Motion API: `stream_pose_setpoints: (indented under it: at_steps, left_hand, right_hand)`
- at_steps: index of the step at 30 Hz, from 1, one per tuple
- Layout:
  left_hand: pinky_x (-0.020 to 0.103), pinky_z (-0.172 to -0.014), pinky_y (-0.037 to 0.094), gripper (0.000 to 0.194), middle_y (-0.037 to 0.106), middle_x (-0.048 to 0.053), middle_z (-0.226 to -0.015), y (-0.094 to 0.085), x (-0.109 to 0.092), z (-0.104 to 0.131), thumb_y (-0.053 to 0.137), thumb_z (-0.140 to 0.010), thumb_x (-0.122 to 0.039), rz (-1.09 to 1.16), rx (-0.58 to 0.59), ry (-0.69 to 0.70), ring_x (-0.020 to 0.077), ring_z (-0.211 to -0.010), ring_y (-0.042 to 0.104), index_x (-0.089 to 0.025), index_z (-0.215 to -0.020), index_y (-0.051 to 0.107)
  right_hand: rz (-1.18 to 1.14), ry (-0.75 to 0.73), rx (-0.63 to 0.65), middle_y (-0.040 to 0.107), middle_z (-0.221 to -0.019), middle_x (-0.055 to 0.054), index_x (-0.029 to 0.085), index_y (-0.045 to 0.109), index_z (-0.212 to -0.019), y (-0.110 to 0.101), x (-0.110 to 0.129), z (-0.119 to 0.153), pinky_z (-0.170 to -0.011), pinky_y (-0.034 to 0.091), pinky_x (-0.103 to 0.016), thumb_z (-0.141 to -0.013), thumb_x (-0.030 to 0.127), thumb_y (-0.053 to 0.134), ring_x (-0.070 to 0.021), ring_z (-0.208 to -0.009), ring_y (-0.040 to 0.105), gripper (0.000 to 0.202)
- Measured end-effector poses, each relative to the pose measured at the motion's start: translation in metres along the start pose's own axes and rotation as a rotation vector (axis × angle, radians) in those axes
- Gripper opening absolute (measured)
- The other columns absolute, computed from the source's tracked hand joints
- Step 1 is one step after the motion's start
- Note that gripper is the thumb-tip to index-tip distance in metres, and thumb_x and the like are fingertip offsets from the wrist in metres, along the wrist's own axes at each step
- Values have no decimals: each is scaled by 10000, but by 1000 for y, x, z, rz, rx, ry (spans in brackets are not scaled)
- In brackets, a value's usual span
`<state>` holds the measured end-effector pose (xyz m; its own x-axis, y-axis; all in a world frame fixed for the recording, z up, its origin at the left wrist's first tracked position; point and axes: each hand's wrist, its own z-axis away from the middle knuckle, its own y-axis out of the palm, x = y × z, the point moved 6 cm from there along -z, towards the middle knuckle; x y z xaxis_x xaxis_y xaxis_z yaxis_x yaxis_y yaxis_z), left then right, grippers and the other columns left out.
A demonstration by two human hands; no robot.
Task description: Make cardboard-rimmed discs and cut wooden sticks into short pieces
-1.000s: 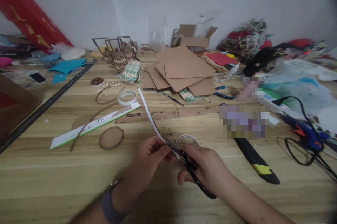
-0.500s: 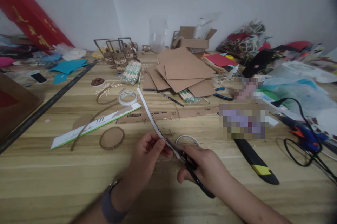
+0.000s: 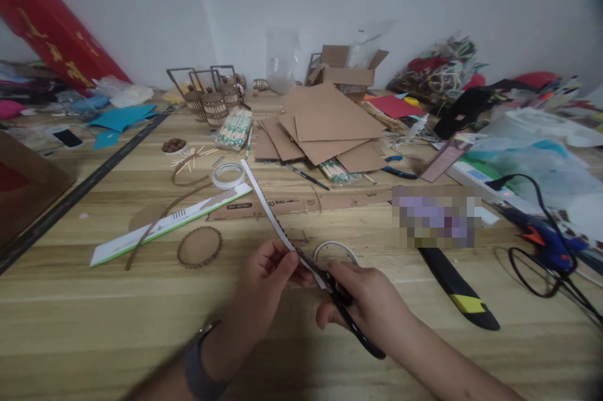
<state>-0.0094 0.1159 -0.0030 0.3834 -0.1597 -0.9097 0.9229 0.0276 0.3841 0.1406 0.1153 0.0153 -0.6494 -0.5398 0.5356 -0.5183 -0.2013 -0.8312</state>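
Observation:
Between the thumb and fingers of my left hand (image 3: 271, 278) is a narrow white-faced strip (image 3: 264, 203), its far end pointing away over the table. Small dark notches line part of the strip's right edge. My right hand (image 3: 377, 300) is closed around black-handled scissors (image 3: 360, 330). Their blades lie along the strip's near part, close to my left fingertips; how far apart the blades are cannot be made out. A round cardboard disc (image 3: 200, 247) with a toothed rim lies left of my left hand. Just beyond the scissors rests a roll of tape (image 3: 335, 245), partly hidden.
Cardboard sheets (image 3: 336, 115) are stacked at the middle back, beside small lidded baskets (image 3: 215, 109). A white, green-edged strip (image 3: 169, 225) and another tape roll (image 3: 228, 176) lie left. To the right are a black-and-yellow handled tool (image 3: 459, 291) and a blue glue gun (image 3: 549, 247) with its cord.
The strip's far end has shifted slightly left and down. Both hands and the scissors have sunk very slightly; their hold looks the same.

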Motion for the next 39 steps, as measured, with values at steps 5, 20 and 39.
stream_pose_setpoints:
  at_steps: [5, 20, 39]
  left_hand:
    - [240, -586, 527, 328, 682, -1, -626, 0, 0, 1, 787, -742, -454, -15, -1, 1, 139, -590, 644, -161, -743, 640]
    - [239, -603, 524, 330, 692, 11, -656, 1, 7, -1, 793, -747, -453, 32, 35, -12, 136, -602, 643, -158, -763, 646]
    - [213, -595, 512, 269, 690, -5, -668, 5, 10, 0, 815, -739, -388, 97, 70, -38, 118, -608, 635, -164, -751, 667]
  right_hand:
    - [-1, 22, 0, 561, -602, 55, 222, 549, -724, 1, 2, 0, -477, 330, -211, -745, 441, 823, -126, -498, 522, 352]
    - [-58, 75, 32, 596, -624, 27, 221, 537, -746, -1, -3, -3, -509, 372, -222, -833, 472, 704, -147, -538, 569, 314]
    - [7, 80, 50, 611, -632, 39, 219, 566, -740, 2, -5, -3, -508, 361, -225, -727, 487, 820, -155, -546, 591, 370]
